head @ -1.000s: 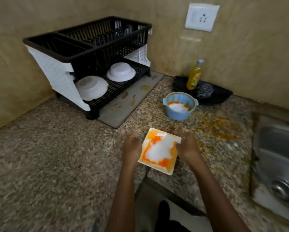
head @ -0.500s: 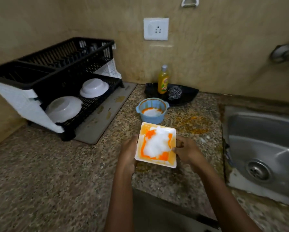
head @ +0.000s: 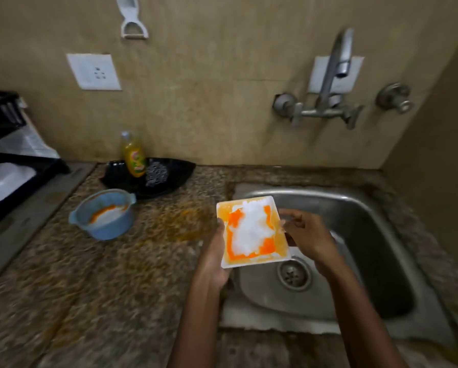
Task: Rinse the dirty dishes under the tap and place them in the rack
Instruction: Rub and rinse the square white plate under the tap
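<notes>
- Both hands are holding a square white plate point(head: 251, 232) at the centre of the frame, over the left rim of the steel sink point(head: 368, 235).
- The left hand point(head: 214, 258) is gripping the plate's left edge, fingers underneath, thumb on the rim.
- The right hand point(head: 306, 236) is pinching the plate's right edge, fingers curled around it.
- The plate is tilting slightly and carrying orange smears and a white patch in the middle.
- The tap point(head: 334, 67) is sitting on the wall at upper right of the frame, above the sink; its spout is well apart from the plate.
- A blue bowl point(head: 103, 216), soiled orange and white inside, is standing on the speckled table point(head: 89, 288) at centre left.
- A yellow bottle point(head: 135, 158) and a metal scrubber point(head: 156, 173) are resting on a black tray point(head: 174, 179) behind the bowl.
- The black rack point(head: 7, 166) is showing at the left edge, holding a white dish point(head: 5, 180).
</notes>
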A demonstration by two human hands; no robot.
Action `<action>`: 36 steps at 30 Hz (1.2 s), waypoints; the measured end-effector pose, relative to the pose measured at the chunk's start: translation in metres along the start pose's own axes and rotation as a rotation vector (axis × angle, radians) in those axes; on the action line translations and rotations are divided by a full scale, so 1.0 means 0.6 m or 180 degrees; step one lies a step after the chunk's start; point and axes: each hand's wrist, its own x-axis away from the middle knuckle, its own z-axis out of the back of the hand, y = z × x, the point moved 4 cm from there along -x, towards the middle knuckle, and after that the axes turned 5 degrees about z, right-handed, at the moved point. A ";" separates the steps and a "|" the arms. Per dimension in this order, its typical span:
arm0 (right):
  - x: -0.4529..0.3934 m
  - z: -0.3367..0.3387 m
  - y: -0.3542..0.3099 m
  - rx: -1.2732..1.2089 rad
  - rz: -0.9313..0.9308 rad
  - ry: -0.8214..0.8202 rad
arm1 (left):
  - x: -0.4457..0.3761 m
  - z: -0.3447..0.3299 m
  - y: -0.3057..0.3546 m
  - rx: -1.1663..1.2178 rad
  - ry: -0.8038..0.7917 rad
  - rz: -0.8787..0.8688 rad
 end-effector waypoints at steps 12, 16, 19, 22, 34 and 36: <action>-0.269 0.273 -0.137 0.1019 0.0779 0.1346 | -0.088 -0.209 -0.024 0.0501 -0.0573 -0.0049; -0.337 0.274 -0.148 0.1594 0.0602 0.1355 | -0.093 -0.223 -0.017 0.0396 -0.0559 -0.0077; -0.351 0.283 -0.143 0.1666 0.0543 0.1609 | -0.100 -0.225 -0.024 0.0467 -0.0504 -0.0043; -0.362 0.298 -0.131 0.1021 0.0342 0.1656 | -0.113 -0.224 -0.027 0.0404 -0.0470 -0.0095; -0.317 0.303 -0.084 -0.1617 -0.0201 0.1040 | -0.146 -0.232 -0.035 0.0054 -0.0455 -0.0032; -0.278 0.284 -0.078 -0.0934 -0.0037 0.0985 | -0.148 -0.238 -0.033 0.0034 -0.0421 -0.0040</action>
